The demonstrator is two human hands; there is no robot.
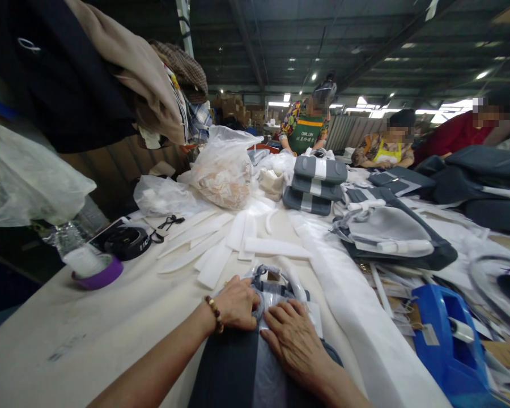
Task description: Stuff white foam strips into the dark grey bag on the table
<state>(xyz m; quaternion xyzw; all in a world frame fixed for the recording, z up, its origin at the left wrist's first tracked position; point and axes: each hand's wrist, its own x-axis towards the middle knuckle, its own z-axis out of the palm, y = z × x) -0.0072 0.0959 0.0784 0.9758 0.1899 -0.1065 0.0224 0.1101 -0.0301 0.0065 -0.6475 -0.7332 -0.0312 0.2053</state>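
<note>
dark bag [223, 368] pressed by kinda-flat right hand [295, 334], left hand [237, 303] curled (grip can't be told), beige-stuffed plastic sack [221, 178] beyond it

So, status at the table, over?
Left hand curled at far end of dark bag. Right hand spread on its wrapping. White strips lie beyond it.

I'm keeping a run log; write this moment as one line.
Left hand: curled at dark bag; right hand: spread on bag; nearby: white strips
</note>
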